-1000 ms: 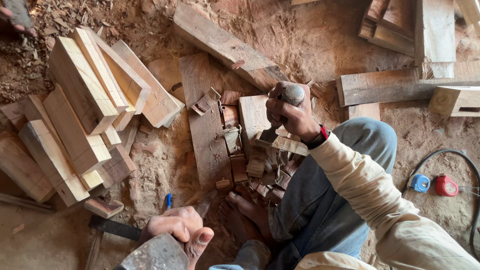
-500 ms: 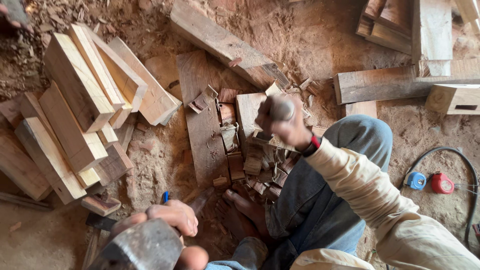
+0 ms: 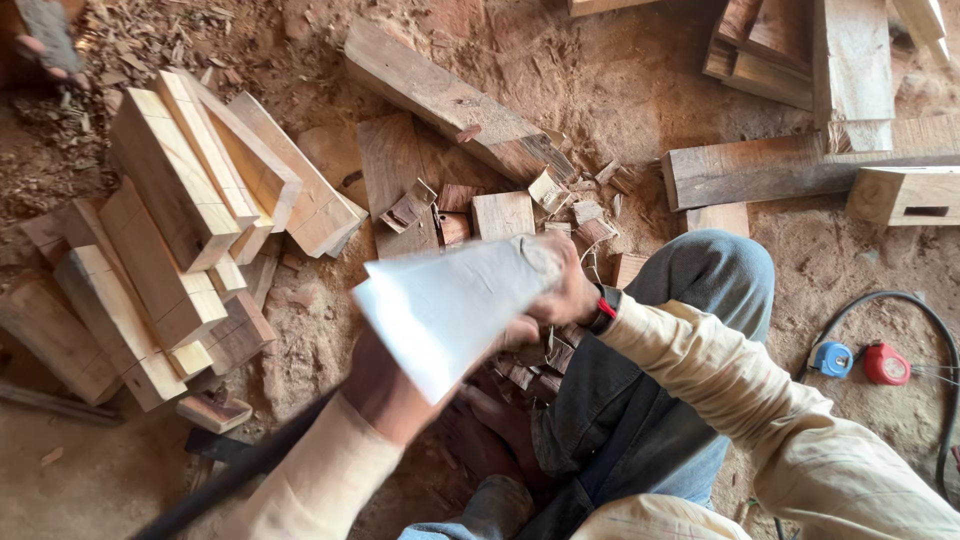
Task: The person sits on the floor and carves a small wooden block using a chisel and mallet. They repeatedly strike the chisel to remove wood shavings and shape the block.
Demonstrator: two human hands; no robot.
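My left hand (image 3: 385, 385) grips the dark handle of a broad-bladed axe (image 3: 450, 305). The pale blade is raised and blurred in the middle of the view, and the handle runs down to the lower left. My right hand (image 3: 565, 290), with a red-and-black wristband, is closed on a small wooden piece that the blade mostly hides. It hovers over a heap of small offcuts (image 3: 570, 200) beside a flat plank (image 3: 390, 170) on the dirt floor. My knee in grey trousers (image 3: 700, 280) is just to its right.
Stacked pale wooden blocks (image 3: 170, 230) lie at the left. A long beam (image 3: 450, 100) crosses the top, with planks (image 3: 850, 60) at upper right. A blue tape measure (image 3: 830, 358), a red one (image 3: 885, 365) and a black cable (image 3: 925, 320) lie at the right.
My left hand has swung the axe up from the lower left, so its blade now covers the middle of the view. My right hand has stayed on the wooden piece.
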